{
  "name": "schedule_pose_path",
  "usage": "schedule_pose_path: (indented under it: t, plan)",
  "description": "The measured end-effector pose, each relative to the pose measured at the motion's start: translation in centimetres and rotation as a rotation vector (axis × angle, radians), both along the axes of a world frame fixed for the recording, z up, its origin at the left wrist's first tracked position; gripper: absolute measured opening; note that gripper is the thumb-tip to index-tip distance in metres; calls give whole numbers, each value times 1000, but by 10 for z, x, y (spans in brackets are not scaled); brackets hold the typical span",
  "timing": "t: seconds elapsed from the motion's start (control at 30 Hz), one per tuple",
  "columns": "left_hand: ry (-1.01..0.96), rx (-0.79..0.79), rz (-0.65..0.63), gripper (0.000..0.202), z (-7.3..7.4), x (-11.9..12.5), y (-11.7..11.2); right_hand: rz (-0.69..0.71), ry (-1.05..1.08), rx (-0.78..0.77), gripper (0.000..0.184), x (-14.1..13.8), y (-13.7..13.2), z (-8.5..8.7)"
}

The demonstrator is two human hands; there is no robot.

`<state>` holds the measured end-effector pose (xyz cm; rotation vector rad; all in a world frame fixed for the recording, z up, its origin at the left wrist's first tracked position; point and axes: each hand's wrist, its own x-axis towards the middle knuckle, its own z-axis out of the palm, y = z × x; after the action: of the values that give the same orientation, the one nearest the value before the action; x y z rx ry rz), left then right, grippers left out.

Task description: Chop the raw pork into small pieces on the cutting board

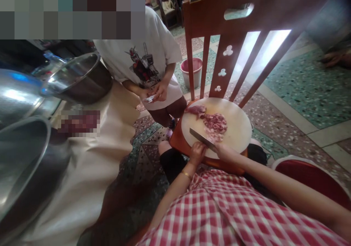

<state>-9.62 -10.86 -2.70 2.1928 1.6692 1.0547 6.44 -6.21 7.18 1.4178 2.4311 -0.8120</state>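
Observation:
A round pale cutting board [238,129] lies on the seat of a wooden chair [219,15]. Chopped raw meat [215,123] is piled at the board's middle, with a larger piece [196,110] at its far left. My right hand [223,151] grips the handle of a cleaver [201,138], and the blade lies across the board's near side, pointing left. My left hand [196,152] is curled at the board's near rim, just under the blade. What its fingers hold is hidden. A gold bracelet is on that wrist.
A small person in a white T-shirt [145,56] stands left of the chair holding something small. Steel bowls [79,78] sit on a cloth-covered table [90,158] at left. A pink bucket [196,68] stands behind the chair, a red basin [309,180] at lower right.

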Motion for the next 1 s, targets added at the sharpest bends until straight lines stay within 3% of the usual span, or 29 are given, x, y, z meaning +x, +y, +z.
schedule_pose_path:
  t: [0.13, 0.33, 0.47, 0.6, 0.73, 0.9, 1.0]
  plan:
    - [27, -7, -8, 17, 2, -1, 1, 24, 27, 12, 28, -8, 6, 1]
    - [55, -18, -24, 22, 5, 0, 10, -82, -106, -39, 32, 39, 1, 11]
    - [4, -10, 29, 25, 6, -2, 11, -125, -135, 21, 33, 47, -3, 25]
    - [-26, 12, 97, 24, 7, -10, 5, -67, -130, 32, 31, 39, -11, 29]
    - [62, -32, 79, 22, 8, -9, 5, -21, -141, 18, 29, 37, -17, 23]
    - [94, -98, 43, 21, 11, -11, 21, 1, -187, 26, 28, 60, -11, 23]
    - [-18, -98, 166, 22, 12, -26, 32, 61, -191, 27, 29, 73, -9, 26]
